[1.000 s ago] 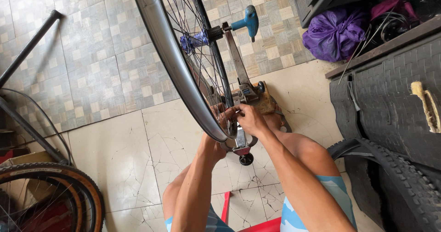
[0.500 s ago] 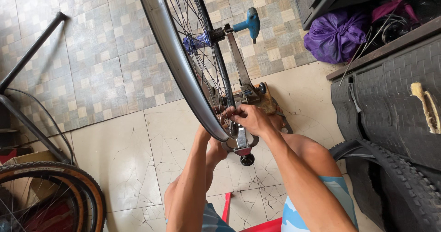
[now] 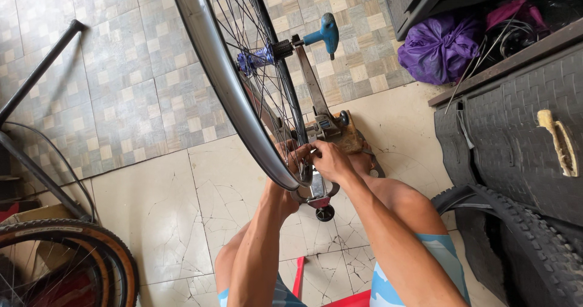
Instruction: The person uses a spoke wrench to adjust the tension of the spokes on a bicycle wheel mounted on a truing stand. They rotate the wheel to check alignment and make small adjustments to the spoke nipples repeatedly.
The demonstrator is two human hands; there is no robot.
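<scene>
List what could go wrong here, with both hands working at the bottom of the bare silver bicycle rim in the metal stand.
1. Both the left hand and right hand sit among the thin wire spokes at the bare silver bicycle rim; if the wheel turns, fingers may get pinched.
2. The metal truing stand rests on cracked floor tiles between the knees, so a hard pull might tip it.

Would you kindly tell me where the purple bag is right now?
In the head view, the purple bag lies on the tiled floor at upper right, beside the dark woven crate and right of the blue-handled tool on the wheel stand.
</scene>
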